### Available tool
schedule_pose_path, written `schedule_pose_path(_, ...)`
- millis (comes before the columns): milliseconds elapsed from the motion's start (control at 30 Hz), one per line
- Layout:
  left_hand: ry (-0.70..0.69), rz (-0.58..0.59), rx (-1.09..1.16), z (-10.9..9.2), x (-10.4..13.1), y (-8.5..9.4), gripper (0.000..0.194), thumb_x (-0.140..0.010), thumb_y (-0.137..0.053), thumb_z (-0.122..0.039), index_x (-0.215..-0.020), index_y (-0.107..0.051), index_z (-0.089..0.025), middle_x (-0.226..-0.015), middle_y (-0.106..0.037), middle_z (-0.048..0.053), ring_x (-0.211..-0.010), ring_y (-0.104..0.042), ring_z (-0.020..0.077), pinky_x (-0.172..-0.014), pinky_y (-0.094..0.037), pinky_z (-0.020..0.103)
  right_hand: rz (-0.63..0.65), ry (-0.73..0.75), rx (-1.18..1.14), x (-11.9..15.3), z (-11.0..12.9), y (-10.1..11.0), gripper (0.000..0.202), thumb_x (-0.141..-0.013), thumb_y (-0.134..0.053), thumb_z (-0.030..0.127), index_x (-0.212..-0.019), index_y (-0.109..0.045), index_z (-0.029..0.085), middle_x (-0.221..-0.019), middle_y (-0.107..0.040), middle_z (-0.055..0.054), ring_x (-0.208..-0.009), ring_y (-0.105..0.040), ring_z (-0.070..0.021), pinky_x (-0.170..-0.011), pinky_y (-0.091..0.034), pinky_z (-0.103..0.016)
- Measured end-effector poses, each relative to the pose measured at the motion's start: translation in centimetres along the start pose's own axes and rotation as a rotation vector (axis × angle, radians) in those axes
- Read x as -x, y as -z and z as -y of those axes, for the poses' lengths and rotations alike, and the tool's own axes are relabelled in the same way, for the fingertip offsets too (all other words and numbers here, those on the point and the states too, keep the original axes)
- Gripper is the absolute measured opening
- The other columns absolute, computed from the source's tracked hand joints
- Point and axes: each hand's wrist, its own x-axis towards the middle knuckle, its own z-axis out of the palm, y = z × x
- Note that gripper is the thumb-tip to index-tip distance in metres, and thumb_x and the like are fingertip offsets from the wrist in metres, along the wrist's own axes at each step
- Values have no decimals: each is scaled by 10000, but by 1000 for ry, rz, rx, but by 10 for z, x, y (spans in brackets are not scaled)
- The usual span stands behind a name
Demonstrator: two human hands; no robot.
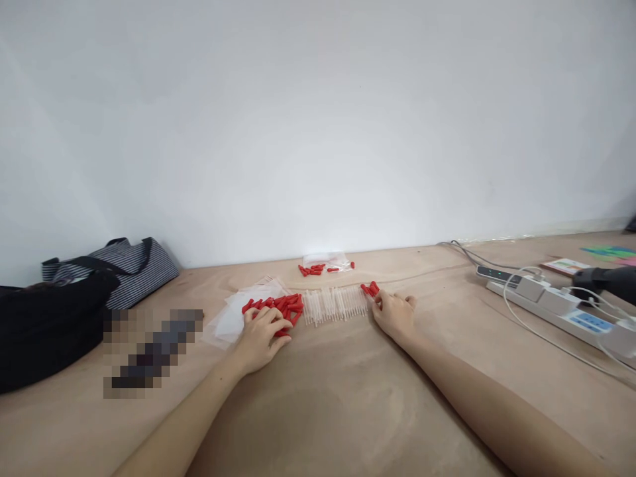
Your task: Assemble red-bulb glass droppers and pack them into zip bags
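A pile of small red rubber dropper bulbs (285,305) lies left of centre, partly on clear plastic bags (226,321). My left hand (261,336) rests on the near side of this pile, its fingers spread and touching the bulbs. To the right of the pile, thin clear dropper tubes (330,306) lie side by side in a row. At the row's right end, my right hand (395,317) has its fingers curled beside a few red bulbs (369,289). Its fingertips are partly hidden, so what they pinch cannot be made out.
Farther back lie more red bulbs (312,269) and a clear bag (325,258) near the wall. A striped bag (134,265) and black cloth (54,331) are at left, near a blurred-out object (156,348). A white power strip (546,305) with plugs and cables stands right.
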Motion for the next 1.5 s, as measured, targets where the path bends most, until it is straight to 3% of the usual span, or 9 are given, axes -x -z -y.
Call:
schedule_pose_path(133,-49,2,-47,5,-1,-4,144,-793,-479,-244,-746,-616,-248,-793,-582,4,-791,-476,174,-776,-224,381,-26,27,12,-3,1,-3,207,-817,-391,263,-802,-583,185,-813,-637,-61,-833,-523,-202,-758,-179,-359)
schedule_pose_path(267,-73,-35,-37,-5,-2,-5,138,-807,-464,-214,-734,-581,-219,-807,-600,7,-807,-485,176,-777,-218,372,-84,63,3,-3,9,0,229,-823,-386,263,-804,-602,189,-874,-621,-72,-873,-508,-204,-773,-189,-367)
schedule_pose_path(567,-207,-33,258,-55,-3,-19,106,-829,-436,-186,-812,-539,-204,-801,-640,4,-770,-518,152,-749,-279,310,172,-131,-4,-26,28,4,223,-754,-444,278,-738,-628,153,-808,-637,-117,-880,-537,-273,-803,-234,-434)
schedule_pose_path(733,-225,-68,314,-55,-2,-23,208,-855,-389,-185,-994,-542,-215,-852,-647,29,-806,-533,160,-749,-314,304,257,-191,-39,-36,24,2,187,-729,-460,270,-758,-611,163,-798,-642,-96,-811,-577,-248,-817,-262,-449)
schedule_pose_path(967,-293,-109,350,-51,-3,-26,240,-869,-357,-162,-888,-590,-217,-849,-637,27,-772,-532,138,-759,-339,299,294,-225,-93,-38,22,3,203,-718,-485,329,-720,-606,166,-785,-643,-97,-805,-581,-247,-815,-286,-439)
schedule_pose_path(1233,-266,-201,321,-51,-1,-27,174,-847,-423,-178,-855,-596,-197,-800,-609,36,-764,-521,144,-739,-385,291,249,-245,-193,-35,17,11,395,-756,-398,485,-613,-603,180,-661,-636,-85,-720,-582,-231,-782,-308,-407)
schedule_pose_path(1367,-198,-208,414,-53,-1,-25,140,-843,-434,-184,-830,-573,-186,-799,-606,31,-772,-538,141,-731,-404,279,221,-220,-261,-28,16,19,352,-757,-414,407,-545,-585,184,-595,-616,-51,-670,-573,-208,-751,-319,-372)
schedule_pose_path(1500,-43,-204,570,-55,-3,-25,102,-837,-449,-197,-803,-544,-183,-767,-612,11,-731,-561,125,-686,-432,247,211,-109,-359,-6,11,26,265,-756,-439,344,-599,-582,186,-619,-606,-12,-624,-547,-153,-631,-345,-263)
